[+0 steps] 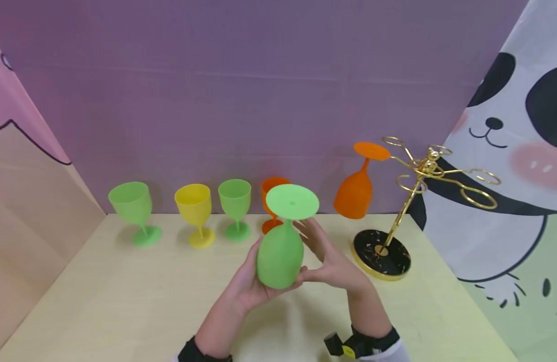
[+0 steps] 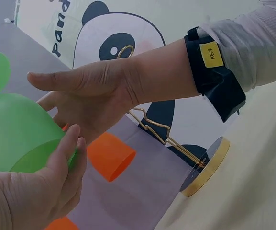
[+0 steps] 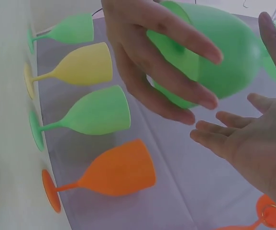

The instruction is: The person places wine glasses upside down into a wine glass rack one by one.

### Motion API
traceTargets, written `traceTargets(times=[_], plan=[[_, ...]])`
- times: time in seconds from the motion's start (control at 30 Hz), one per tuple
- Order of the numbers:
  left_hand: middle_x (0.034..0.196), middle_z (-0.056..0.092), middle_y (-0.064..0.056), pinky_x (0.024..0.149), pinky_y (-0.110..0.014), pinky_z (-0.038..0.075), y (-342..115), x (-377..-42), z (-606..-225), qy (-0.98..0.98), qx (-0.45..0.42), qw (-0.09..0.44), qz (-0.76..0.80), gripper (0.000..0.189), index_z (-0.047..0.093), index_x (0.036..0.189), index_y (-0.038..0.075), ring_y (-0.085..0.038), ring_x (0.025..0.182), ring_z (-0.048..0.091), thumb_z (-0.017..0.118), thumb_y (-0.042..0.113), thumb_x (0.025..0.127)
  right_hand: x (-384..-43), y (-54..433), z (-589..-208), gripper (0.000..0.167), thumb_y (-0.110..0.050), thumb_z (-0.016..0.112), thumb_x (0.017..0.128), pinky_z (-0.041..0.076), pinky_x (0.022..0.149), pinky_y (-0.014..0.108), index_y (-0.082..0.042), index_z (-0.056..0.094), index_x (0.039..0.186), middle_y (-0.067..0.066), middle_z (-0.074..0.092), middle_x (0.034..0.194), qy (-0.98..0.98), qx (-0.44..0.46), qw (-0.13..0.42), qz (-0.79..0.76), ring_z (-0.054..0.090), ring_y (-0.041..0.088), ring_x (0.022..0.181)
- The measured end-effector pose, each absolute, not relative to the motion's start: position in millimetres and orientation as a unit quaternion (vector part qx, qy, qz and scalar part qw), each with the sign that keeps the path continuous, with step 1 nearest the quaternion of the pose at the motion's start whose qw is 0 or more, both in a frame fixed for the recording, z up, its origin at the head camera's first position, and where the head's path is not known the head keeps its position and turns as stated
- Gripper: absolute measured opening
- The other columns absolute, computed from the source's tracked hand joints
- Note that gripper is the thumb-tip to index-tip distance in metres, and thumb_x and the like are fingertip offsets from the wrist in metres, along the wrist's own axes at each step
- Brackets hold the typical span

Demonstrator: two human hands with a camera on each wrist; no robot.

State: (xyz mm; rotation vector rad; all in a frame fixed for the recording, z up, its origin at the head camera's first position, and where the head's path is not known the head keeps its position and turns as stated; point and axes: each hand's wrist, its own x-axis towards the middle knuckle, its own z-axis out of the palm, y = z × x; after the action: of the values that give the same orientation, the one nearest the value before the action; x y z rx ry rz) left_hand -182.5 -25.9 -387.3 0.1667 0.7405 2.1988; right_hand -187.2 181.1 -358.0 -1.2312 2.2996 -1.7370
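Bowl down and foot up, a light green goblet (image 1: 280, 259) is held over the table in front of me. My left hand (image 1: 248, 286) grips it around the bowl, fingers curled near the rim, as the left wrist view also shows. Just right of the goblet is my right hand (image 1: 337, 266), its fingers spread and the thumb apart. In the right wrist view the right palm (image 3: 262, 139) faces the goblet with nothing grasped. Further right stands a gold rack (image 1: 401, 213) with looped arms, and an orange goblet (image 1: 356, 193) hangs upside down from its left arm.
Along the table's back edge stand a green goblet (image 1: 131, 201), a yellow goblet (image 1: 194, 205), another green goblet (image 1: 235, 198) and an orange goblet (image 3: 121, 170), partly hidden in the head view. The rack's round black base (image 1: 366, 244) sits at right. A purple cloth (image 1: 206, 100) hangs behind.
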Motion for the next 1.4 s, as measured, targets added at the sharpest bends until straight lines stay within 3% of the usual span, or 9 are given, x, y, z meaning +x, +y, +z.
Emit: traceTargets(times=[0.2, 0.33, 0.57, 0.77, 1.0, 1.4], plan=[[0.133, 0.047, -0.013, 0.094, -0.038, 0.054, -24, -181, -388, 0.285, 0.068, 0.401, 0.868, 0.070, 0.024, 0.150, 0.029, -0.029, 0.112, 0.060, 0.043, 0.065, 0.093, -184, 176, -360, 0.117, -0.019, 0.084, 0.074, 0.019, 0.113, 0.067, -0.026, 0.002, 0.156, 0.003, 0.006, 0.164, 0.739, -0.370, 0.028, -0.562, 0.016, 0.039, 0.147], [0.132, 0.048, -0.014, 0.091, -0.035, 0.056, -23, -181, -388, 0.286, 0.061, 0.405, 0.866, 0.073, 0.025, 0.150, 0.030, -0.027, 0.112, 0.060, 0.046, 0.066, 0.090, -182, 173, -359, 0.118, -0.017, 0.085, 0.073, 0.024, 0.112, 0.064, -0.028, 0.002, 0.156, 0.003, 0.007, 0.164, 0.744, -0.358, 0.036, -0.563, 0.023, 0.038, 0.145], [0.132, 0.046, -0.016, 0.091, -0.036, 0.056, -22, -180, -389, 0.291, 0.066, 0.403, 0.865, 0.071, 0.023, 0.151, 0.027, -0.028, 0.112, 0.060, 0.041, 0.066, 0.093, -180, 173, -360, 0.111, -0.017, 0.083, 0.076, 0.038, 0.110, 0.042, -0.021, 0.006, 0.156, 0.013, 0.019, 0.159, 0.761, -0.362, 0.014, -0.539, 0.038, 0.038, 0.135], [0.131, 0.047, -0.016, 0.090, -0.036, 0.056, -21, -181, -390, 0.298, 0.057, 0.400, 0.865, 0.073, 0.022, 0.151, 0.026, -0.027, 0.110, 0.061, 0.042, 0.065, 0.093, -180, 173, -361, 0.109, -0.012, 0.083, 0.075, 0.038, 0.110, 0.030, -0.021, 0.010, 0.154, 0.016, 0.024, 0.157, 0.766, -0.362, 0.011, -0.532, 0.039, 0.023, 0.134], [0.134, 0.046, -0.017, 0.092, -0.035, 0.055, -22, -180, -391, 0.296, 0.059, 0.398, 0.866, 0.080, 0.021, 0.151, 0.026, -0.027, 0.112, 0.060, 0.048, 0.068, 0.089, -179, 172, -360, 0.110, -0.004, 0.083, 0.073, 0.037, 0.110, 0.029, -0.018, 0.009, 0.154, 0.014, 0.021, 0.159, 0.767, -0.370, 0.001, -0.524, 0.037, 0.018, 0.135], [0.135, 0.044, -0.015, 0.090, -0.033, 0.056, -21, -183, -391, 0.294, 0.062, 0.400, 0.866, 0.078, 0.022, 0.151, 0.025, -0.028, 0.114, 0.058, 0.049, 0.066, 0.089, -177, 169, -363, 0.108, -0.007, 0.083, 0.074, 0.038, 0.109, 0.039, -0.012, 0.010, 0.154, 0.013, 0.023, 0.157, 0.787, -0.339, 0.006, -0.516, 0.037, 0.032, 0.133]])
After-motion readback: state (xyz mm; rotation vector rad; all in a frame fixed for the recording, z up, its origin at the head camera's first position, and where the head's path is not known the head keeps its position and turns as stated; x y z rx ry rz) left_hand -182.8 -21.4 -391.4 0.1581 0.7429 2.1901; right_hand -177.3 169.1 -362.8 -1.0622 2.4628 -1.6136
